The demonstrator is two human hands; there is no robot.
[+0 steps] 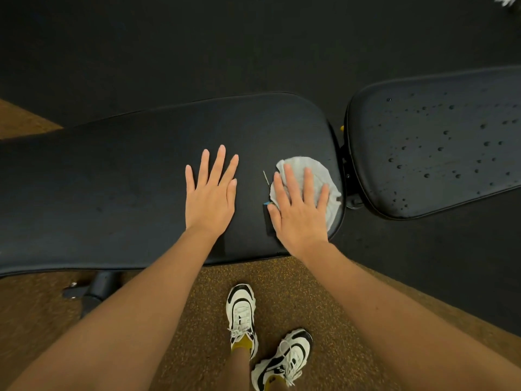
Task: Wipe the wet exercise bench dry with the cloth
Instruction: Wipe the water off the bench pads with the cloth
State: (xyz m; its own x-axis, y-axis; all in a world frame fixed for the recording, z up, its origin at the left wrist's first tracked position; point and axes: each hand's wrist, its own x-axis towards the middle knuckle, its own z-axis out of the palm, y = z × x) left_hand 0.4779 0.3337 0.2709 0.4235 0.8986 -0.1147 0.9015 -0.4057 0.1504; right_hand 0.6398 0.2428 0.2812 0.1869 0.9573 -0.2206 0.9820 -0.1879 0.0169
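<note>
Hands lie flat on the long black pad (127,176) of the bench, which runs from the left edge of the frame to right of centre. The left hand (211,193) rests at the middle of the frame, palm down on bare vinyl, fingers straight and slightly fanned, holding nothing. The right hand (300,210) sits just to its right, near the pad's right end, palm down with fingers straight and spread, pressing on the cloth (315,170). The cloth is white and crumpled; it shows past the fingertips and along the hand's right side, reaching close to the pad's rounded right edge. A thin loose thread (265,177) sticks out from the cloth's left side, and a small blue tag (267,204) shows by the thumb.

The long pad looks matte and mostly free of drops. At the right of the frame a second pad (439,142), apart from the first across a narrow gap, is dotted with many water drops. A hinge bracket (351,193) with a small yellow part (342,127) shows in that gap.

Below the bench, speckled brown floor (197,306) fills the lower middle of the frame, with dark matting (253,38) across the top. 2 white and black sneakers (242,314) with yellow socks stand at lower centre. A dark frame leg (93,289) of the bench shows at lower left. Something white (507,0) sits in the upper right corner, too cropped to identify.
</note>
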